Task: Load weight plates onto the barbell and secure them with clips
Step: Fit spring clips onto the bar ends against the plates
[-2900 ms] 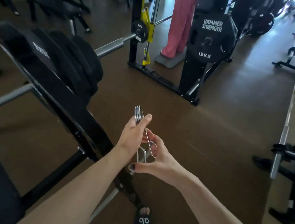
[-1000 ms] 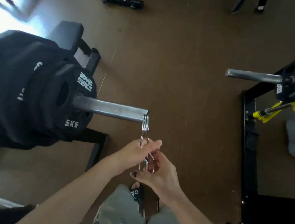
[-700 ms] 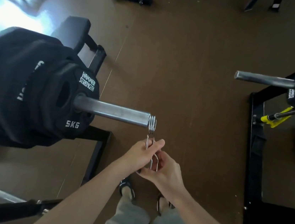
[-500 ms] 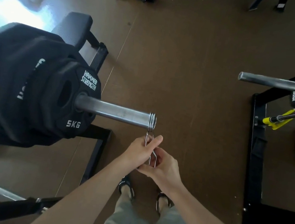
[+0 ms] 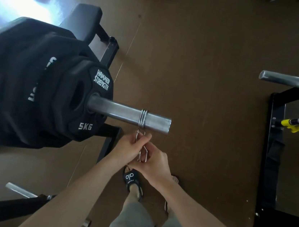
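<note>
A: Where is the spring clip (image 5: 142, 119) sitting?

B: Its coils are circling the barbell sleeve (image 5: 126, 113), near the free end, well apart from the 5KG plate (image 5: 88, 102) at 9 o'clock.

A: And the fingers?

B: The left hand (image 5: 128, 149) and right hand (image 5: 154, 163) are both squeezing the clip's wire handles, hanging at 6 o'clock below the sleeve.

A: Anything beneath?

B: A black sandal (image 5: 132, 182) is standing on the brown floor (image 5: 205, 82).

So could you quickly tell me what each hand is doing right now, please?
Left hand: grips one handle of the spring clip.
Right hand: grips the clip's other handle.
</note>
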The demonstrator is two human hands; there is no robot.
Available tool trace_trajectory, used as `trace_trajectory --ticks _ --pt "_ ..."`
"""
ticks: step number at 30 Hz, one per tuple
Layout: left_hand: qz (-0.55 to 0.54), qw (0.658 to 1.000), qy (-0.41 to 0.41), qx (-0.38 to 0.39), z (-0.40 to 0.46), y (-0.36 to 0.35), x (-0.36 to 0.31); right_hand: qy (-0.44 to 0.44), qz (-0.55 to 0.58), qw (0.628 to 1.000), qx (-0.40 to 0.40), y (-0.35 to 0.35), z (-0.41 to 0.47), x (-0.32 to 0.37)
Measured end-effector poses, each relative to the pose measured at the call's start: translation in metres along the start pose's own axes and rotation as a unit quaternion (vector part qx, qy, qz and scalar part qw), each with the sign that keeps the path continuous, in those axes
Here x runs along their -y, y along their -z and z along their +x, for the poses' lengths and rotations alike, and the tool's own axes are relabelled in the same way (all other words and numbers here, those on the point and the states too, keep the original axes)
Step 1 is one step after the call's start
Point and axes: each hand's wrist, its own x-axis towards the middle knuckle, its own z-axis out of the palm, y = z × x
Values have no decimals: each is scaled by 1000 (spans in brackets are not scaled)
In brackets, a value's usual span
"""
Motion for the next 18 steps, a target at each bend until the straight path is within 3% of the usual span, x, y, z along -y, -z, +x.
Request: trace_trajectory --ticks 4,7,11,14,18 --pt "5 999 7 -34 -2 33 5 -6 -8 1000 -1 -27 22 2" --pt "153 984 -47 -84 -11 54 14 -13 -31 999 -7 -38 32 1" --pt "370 876 -249 -183 -25 70 5 -13 -69 997 14 -36 37 3" --pt "526 766 -349 -125 -9 76 -18 -13 -97 995 19 -36 41 1" --pt "628 685 -366 -44 21 76 -54 5 -118 992 35 -41 50 0"
